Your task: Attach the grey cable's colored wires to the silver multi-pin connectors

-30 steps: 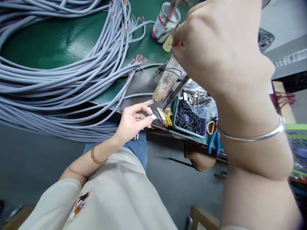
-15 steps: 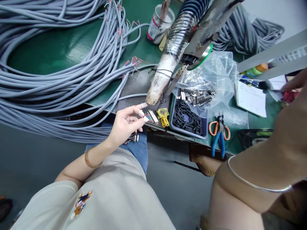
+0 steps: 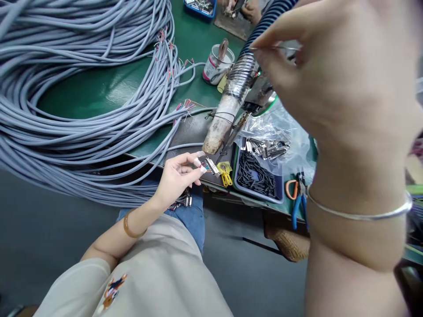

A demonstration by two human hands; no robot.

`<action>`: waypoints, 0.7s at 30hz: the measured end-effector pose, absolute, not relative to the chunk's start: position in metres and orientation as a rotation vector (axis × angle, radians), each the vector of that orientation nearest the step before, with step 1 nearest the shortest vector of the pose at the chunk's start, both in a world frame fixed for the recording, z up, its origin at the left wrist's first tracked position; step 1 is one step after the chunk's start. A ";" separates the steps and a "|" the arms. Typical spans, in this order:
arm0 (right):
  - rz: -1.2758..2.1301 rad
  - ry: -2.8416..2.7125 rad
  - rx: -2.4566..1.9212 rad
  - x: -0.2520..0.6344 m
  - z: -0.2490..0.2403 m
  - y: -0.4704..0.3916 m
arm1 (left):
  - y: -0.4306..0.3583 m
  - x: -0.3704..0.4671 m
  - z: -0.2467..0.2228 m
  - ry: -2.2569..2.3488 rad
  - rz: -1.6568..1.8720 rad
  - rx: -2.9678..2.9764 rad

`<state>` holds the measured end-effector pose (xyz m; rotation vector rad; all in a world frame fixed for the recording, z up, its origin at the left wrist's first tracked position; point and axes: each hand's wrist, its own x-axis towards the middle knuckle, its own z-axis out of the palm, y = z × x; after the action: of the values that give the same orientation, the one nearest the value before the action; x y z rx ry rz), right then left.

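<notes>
My left hand (image 3: 181, 176) pinches the coloured wires at the end of a grey cable, just behind a silver multi-pin connector (image 3: 212, 167). The connector is at the table's front edge, left of a yellow clip-like piece (image 3: 225, 173). My right hand (image 3: 333, 66) is raised large and blurred in the upper right, thumb and forefinger pinching a thin wire-like strand (image 3: 276, 47). Between the hands, a soldering iron (image 3: 236, 132) points down beside a taped hose (image 3: 220, 127), its tip near the connector.
Grey cables (image 3: 99, 110) cover the left side. A tray of black sleeves (image 3: 256, 176) stands under a plastic bag of metal connectors (image 3: 267, 147). Pliers (image 3: 300, 200) lie right of it; a jar (image 3: 218, 66) stands behind. Another person's hand (image 3: 252, 11) shows at the top.
My right hand has swung from the far right edge up and inward, over the bag and tray. My left hand keeps its pinch on the wires. The view has shifted slightly.
</notes>
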<state>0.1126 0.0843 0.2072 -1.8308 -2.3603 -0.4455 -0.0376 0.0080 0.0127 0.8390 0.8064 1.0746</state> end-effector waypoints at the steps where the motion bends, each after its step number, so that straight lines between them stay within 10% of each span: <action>1: -0.468 -2.376 -1.965 0.101 0.208 0.092 | 0.008 -0.038 0.013 0.804 1.065 0.841; 21: -0.543 -2.479 -2.140 0.080 0.198 0.111 | 0.004 -0.038 0.009 0.797 1.059 0.839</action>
<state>0.0805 0.1114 0.1978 -2.1402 -2.4788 -0.5426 -0.0378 0.0041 0.0094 0.8394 0.7967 1.0593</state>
